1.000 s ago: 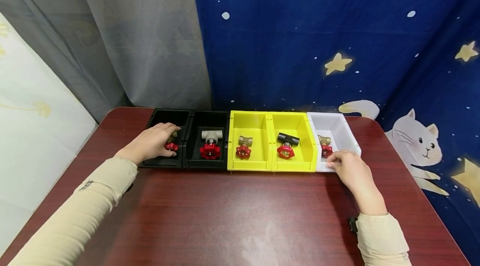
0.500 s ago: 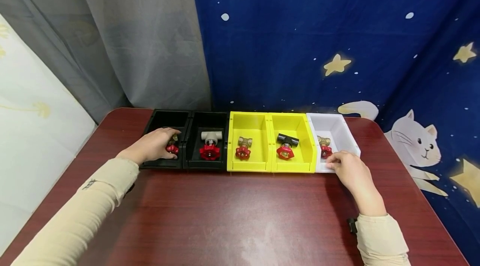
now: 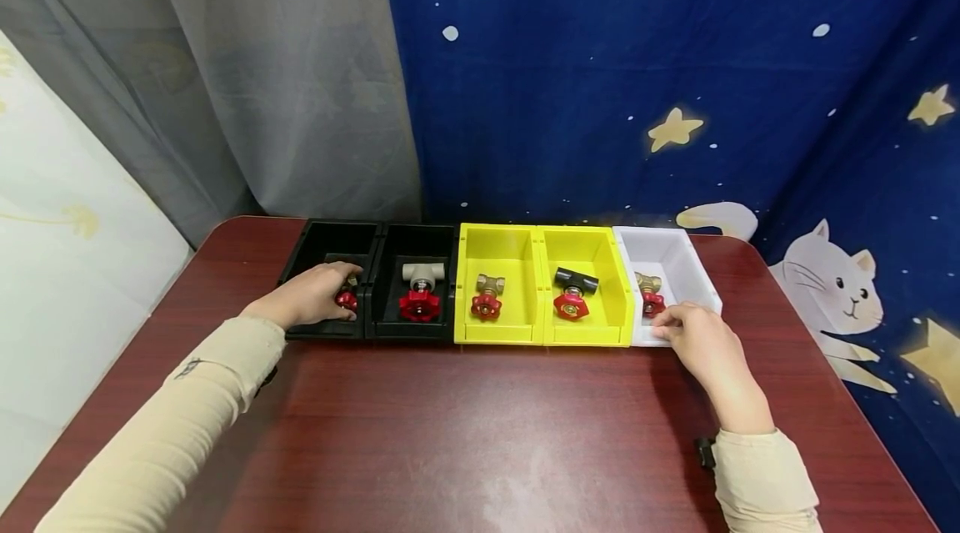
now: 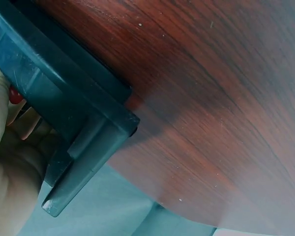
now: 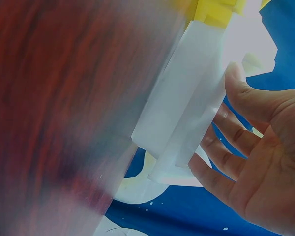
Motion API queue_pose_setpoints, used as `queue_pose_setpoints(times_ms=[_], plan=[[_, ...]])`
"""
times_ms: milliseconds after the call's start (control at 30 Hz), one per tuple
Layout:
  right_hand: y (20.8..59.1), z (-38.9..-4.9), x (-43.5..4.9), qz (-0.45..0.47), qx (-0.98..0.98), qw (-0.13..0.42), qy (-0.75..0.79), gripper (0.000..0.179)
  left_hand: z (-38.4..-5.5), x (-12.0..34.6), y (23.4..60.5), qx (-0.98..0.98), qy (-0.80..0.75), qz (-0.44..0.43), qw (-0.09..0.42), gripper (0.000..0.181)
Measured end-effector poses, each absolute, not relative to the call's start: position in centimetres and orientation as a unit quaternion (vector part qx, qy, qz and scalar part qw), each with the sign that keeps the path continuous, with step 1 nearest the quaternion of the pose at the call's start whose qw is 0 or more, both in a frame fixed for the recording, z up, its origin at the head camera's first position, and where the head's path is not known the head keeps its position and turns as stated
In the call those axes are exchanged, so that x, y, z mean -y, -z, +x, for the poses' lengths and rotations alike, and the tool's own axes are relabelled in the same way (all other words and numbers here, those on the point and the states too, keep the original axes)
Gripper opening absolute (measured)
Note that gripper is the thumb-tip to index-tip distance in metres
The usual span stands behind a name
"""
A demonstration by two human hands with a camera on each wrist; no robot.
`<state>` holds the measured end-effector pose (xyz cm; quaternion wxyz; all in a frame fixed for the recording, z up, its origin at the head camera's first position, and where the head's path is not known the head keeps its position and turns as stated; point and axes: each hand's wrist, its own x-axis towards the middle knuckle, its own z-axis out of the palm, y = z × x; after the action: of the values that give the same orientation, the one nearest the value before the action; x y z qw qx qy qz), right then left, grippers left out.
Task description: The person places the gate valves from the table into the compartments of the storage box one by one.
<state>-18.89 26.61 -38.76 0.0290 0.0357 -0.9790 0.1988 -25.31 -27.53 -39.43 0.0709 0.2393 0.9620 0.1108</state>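
In the head view my left hand [image 3: 311, 296] reaches into the leftmost black bin [image 3: 341, 234]. Its thumb and fingers close around a valve with a red handwheel [image 3: 346, 299], mostly covered by the hand. The left wrist view shows a bit of the red handwheel [image 4: 14, 95] beside the fingers, behind the bin's dark wall [image 4: 64, 103]. My right hand [image 3: 701, 341] rests at the front of the white bin [image 3: 693, 270], fingertips right by a brass valve [image 3: 649, 291] with a red handwheel. From the right wrist, its fingers [image 5: 231, 132] look extended and relaxed.
Between the hands, a second black bin [image 3: 412, 237] holds a grey valve [image 3: 422, 291]. Two yellow bins [image 3: 501, 243] hold a brass valve [image 3: 487, 295] and a black-bodied valve [image 3: 575, 291]. All stand in a row on the reddish wooden table [image 3: 487, 433], before curtains [image 3: 540, 99].
My left hand has shifted slightly to the right and nearer, and the valve in it has moved a little the same way. The right hand stays in place.
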Motion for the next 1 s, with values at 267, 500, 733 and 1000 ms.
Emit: queue_pose_setpoints(times_ms=[267, 500, 733, 1000], plan=[[38.6, -18.9, -26.6, 0.036, 0.979, 0.028, -0.199, 0.005, -25.0, 27.3, 39.3, -0.966, -0.114, 0.216, 0.084, 0.075], [38.6, -18.8, -26.6, 0.033, 0.979, 0.025, -0.201, 0.005, -24.7, 27.1, 39.1, -0.968, -0.119, 0.2, 0.09, 0.072], [38.6, -18.8, -26.6, 0.033, 0.979, 0.024, -0.201, 0.005, -24.3, 27.6, 39.0, -0.971, -0.114, 0.198, 0.07, 0.06], [38.6, -19.0, -26.6, 0.044, 0.98, 0.024, -0.191, 0.005, -22.8, 27.2, 38.9, -0.97, -0.102, 0.218, 0.009, 0.051]])
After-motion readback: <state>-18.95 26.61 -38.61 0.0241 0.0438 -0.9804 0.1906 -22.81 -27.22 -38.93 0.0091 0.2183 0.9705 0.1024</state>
